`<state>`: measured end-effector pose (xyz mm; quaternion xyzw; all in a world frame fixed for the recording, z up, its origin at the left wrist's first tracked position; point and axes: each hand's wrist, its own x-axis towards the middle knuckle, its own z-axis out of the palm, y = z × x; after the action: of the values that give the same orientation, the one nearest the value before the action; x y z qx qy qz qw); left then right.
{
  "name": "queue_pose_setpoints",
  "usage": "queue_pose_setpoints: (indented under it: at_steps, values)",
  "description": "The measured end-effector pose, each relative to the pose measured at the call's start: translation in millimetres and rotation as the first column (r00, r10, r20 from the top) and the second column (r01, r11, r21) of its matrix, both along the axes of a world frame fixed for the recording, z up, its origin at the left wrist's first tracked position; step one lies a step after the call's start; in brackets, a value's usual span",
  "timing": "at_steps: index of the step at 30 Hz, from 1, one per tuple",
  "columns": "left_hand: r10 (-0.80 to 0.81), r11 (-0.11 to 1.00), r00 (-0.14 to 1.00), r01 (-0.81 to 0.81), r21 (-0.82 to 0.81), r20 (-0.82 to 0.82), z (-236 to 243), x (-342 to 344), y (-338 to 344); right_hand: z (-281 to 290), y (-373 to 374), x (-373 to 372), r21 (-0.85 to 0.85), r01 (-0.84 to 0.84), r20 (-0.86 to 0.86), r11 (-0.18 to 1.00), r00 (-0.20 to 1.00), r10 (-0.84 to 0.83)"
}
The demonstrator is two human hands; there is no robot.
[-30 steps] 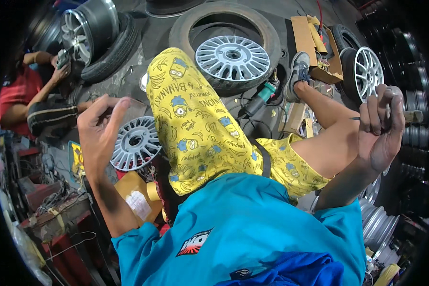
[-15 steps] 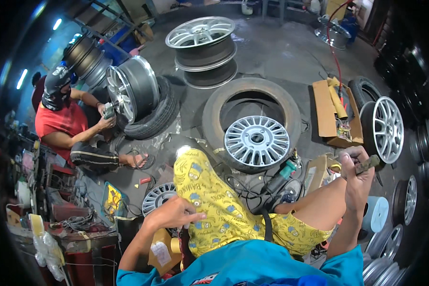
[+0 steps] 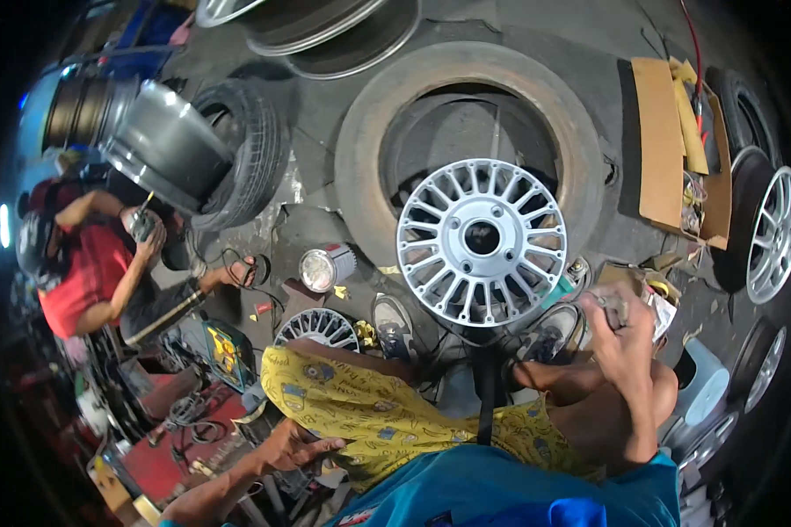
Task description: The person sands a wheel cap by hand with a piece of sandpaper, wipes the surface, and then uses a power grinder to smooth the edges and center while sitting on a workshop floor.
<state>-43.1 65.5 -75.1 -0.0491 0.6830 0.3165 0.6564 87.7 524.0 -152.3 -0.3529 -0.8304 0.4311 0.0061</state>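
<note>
In front of me a silver multi-spoke wheel rim (image 3: 512,230) lies face up over the near side of a large worn tire (image 3: 360,167). My right hand (image 3: 628,338) is raised at the rim's lower right, above my right knee. Its fingers are closed round a small grey-brown scrap, mostly hidden in the grip; its kind is unclear. My left hand (image 3: 294,446) sits low on the left beside the yellow shorts (image 3: 351,413). The fingers there are stretched out and hold nothing.
On the left, a co-worker in red (image 3: 88,290) holds a power tool (image 3: 141,224) near another rim (image 3: 167,145). A can (image 3: 330,268) and a darker spoked rim (image 3: 316,327) stand near my left foot. At right are a cardboard box (image 3: 659,167), more rims and a blue stool (image 3: 703,378).
My view has tipped downward, so the rim and tire appear larger. My right hand has turned and drawn in closer to the rim, still gripping the scrap. My left hand has moved lower and leftward.
</note>
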Motion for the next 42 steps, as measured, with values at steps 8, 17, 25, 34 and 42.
queue_pose_setpoints:
  at_steps: [8, 17, 25, 34, 42]
  values:
    - [-0.336, 0.936, 0.934, 0.346, -0.065, 0.120, 50.8, -58.6, 88.3, -42.1, 40.0, -11.1, -0.236, -0.007, 0.099, 0.972, 0.995, 0.032]
    - [-0.522, 0.849, 0.660, 0.461, -0.257, -0.540, 143.3, -20.2, 108.2, 240.6, 38.1, 49.1, -0.372, 0.191, 0.137, 0.908, 0.979, -0.150]
    - [-0.050, 0.964, 0.845, 0.180, 0.194, -0.532, 360.1, -60.1, 375.2, 274.0, 134.8, 219.8, -0.085, 0.288, 0.483, 0.954, 0.849, -0.213]
    - [-0.305, 0.885, 0.708, 0.459, 0.086, -0.637, 305.3, -114.9, 457.7, 215.4, 198.8, 238.7, -0.169, 0.553, 0.465, 0.816, 0.774, -0.429]
    - [-0.445, 0.742, 0.653, 0.652, 0.157, -0.613, 196.7, -274.1, 667.5, 259.4, 315.7, 43.9, -0.252, 0.536, 0.513, 0.806, 0.780, -0.358]
